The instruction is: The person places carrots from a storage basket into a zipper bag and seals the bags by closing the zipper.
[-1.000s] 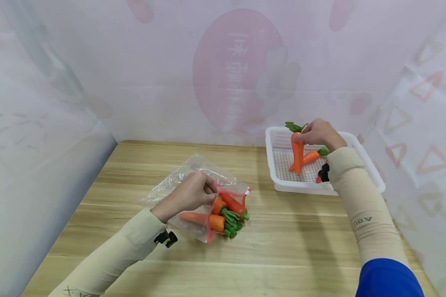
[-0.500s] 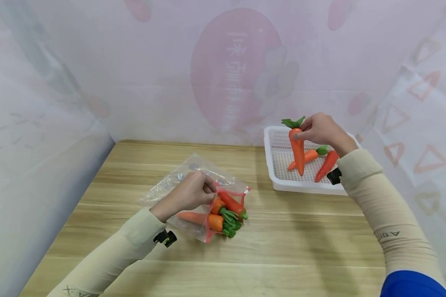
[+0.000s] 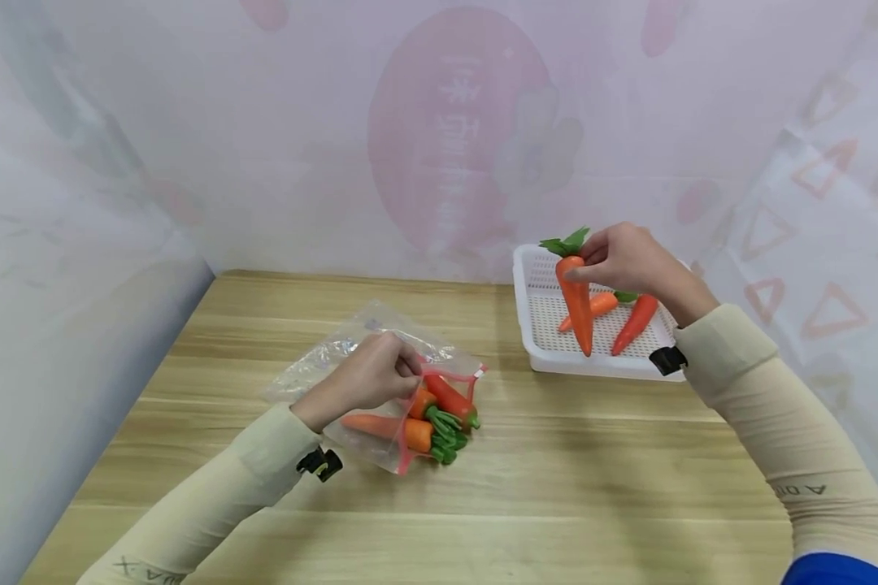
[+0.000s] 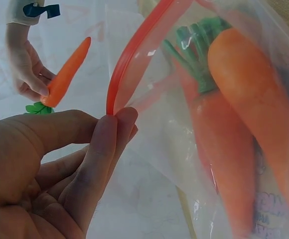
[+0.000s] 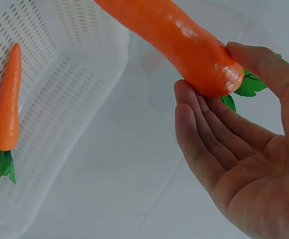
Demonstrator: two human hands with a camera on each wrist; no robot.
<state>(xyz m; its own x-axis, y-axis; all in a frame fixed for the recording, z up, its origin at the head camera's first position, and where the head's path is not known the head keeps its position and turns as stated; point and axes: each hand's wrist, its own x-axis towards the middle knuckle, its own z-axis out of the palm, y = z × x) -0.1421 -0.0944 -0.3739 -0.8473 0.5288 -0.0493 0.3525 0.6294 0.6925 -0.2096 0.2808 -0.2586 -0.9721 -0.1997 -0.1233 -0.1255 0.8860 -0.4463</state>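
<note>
My left hand [image 3: 373, 374] pinches the red zip edge of a clear zip bag [image 3: 315, 366] between thumb and fingers, as the left wrist view shows up close. Inside the bag lie two carrots [image 4: 221, 144] and a red chili pepper [image 3: 449, 398], their green ends toward the open mouth. At the right, my right hand [image 3: 629, 260] holds another carrot [image 3: 576, 305] near its leafy top, thumb on one side and fingers on the other. That carrot hangs tip down, overlapping the basket's left front part in the head view.
A white perforated basket [image 3: 593, 363] stands at the back right of the wooden table [image 3: 512, 504]. In it lie one carrot [image 3: 601, 305] and a red pepper-like piece [image 3: 635, 325]. Pale printed sheets [image 3: 300, 162] wall in the back and both sides.
The right hand has lifted the carrot slightly and drawn it a little left and nearer, uncovering the red piece in the basket. The left hand keeps its pinch on the bag.
</note>
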